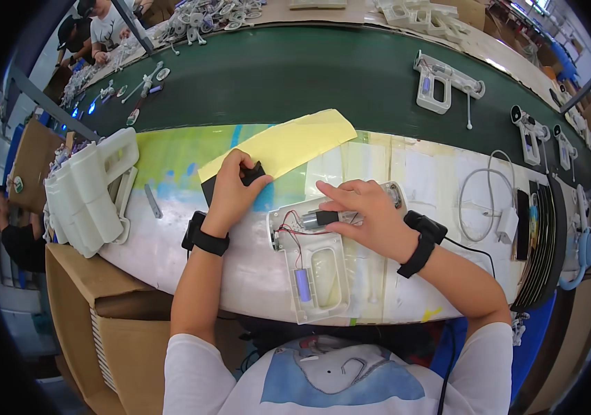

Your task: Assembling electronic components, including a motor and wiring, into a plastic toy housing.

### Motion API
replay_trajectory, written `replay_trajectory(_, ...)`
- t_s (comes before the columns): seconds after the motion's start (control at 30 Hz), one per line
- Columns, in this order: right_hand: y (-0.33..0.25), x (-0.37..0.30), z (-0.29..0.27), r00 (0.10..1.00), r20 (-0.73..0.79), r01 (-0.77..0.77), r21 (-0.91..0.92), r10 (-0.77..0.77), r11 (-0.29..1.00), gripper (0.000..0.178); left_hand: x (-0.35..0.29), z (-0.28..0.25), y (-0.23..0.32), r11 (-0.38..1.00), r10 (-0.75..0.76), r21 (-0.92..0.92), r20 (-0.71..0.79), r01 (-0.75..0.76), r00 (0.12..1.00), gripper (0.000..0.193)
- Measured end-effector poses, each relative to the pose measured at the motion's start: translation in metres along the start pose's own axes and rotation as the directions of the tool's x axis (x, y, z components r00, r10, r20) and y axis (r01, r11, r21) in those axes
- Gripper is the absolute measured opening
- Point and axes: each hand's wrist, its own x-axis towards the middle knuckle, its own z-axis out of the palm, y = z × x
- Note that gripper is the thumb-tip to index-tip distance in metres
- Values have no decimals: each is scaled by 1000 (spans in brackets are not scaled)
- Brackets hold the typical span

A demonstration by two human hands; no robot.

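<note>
A white plastic housing half (344,282) lies in front of me, with thin red wires, a purple battery cell (302,284) in its handle and a silver motor (309,220) in its barrel. My right hand (371,218) is over the barrel. Its thumb and a finger close on a small black strip (326,218) at the motor, while the index finger stretches out. Up and to the left, my left hand (233,190) pinches a black piece (254,173) at the edge of a yellow backing sheet (302,142). Its curled fingers are partly hidden.
White housings (85,197) stand stacked at left beside a small grey strip (152,200). A white charger with cable (507,225) and black strips (541,242) lie at right. Beyond runs a green conveyor (295,76) carrying assemblies (441,83). A cardboard box (129,339) sits lower left; co-workers are far left.
</note>
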Motion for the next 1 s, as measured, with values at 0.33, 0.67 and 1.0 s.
replay_trajectory(0.33, -66, -24, -25, 923, -154, 320, -197, -352, 927, 52, -57, -45, 76, 804, 216, -582, 101, -118, 971, 29)
replay_trajectory(0.67, -101, -20, -1, 903, -85, 429, 178, -421, 885, 26, -122, -59, 111, 529, 252, -747, 591, 403, 766, 62)
replay_trajectory(1.0, -53, -51, 8, 975, -70, 218, 95, -212, 971, 33, -64, -119, 68, 887, 332, 261, 212, -381, 919, 80)
